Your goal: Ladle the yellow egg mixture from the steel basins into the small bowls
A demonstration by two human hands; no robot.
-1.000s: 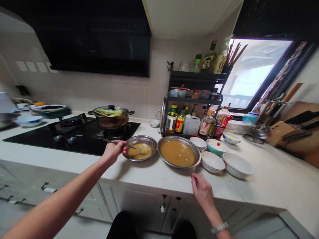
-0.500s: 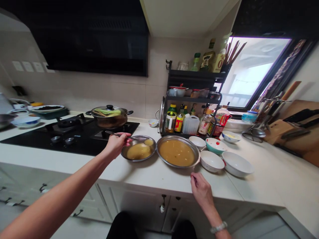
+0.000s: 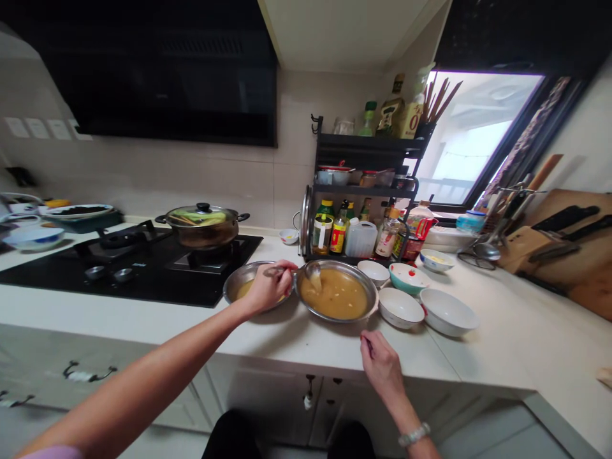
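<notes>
My left hand (image 3: 272, 287) is closed round the handle of a ladle, above the near edge of the left metal dish (image 3: 231, 294). That dish holds yellow liquid and is partly hidden by the hand. The ladle's bowl (image 3: 314, 274) is tilted over the left side of the right metal dish (image 3: 375, 308), with liquid running off it into the brownish broth (image 3: 337, 296). My right hand (image 3: 382, 364) is curled closed by the counter's front edge, below the right dish and apart from it. Nothing shows between its fingers.
Several bowls, among them a white bowl (image 3: 448, 312) and a green-rimmed bowl (image 3: 408, 278), stand right of the dishes. A lidded pot (image 3: 203, 226) sits on the black hob (image 3: 157, 287). Behind stands a rack (image 3: 368, 145) with bottles. Knives in a wooden block (image 3: 519, 250) are at far right.
My left hand has moved right with the ladle, from over the left dish to the right dish, and the ladle has tipped. My right hand stays closed in nearly the same place.
</notes>
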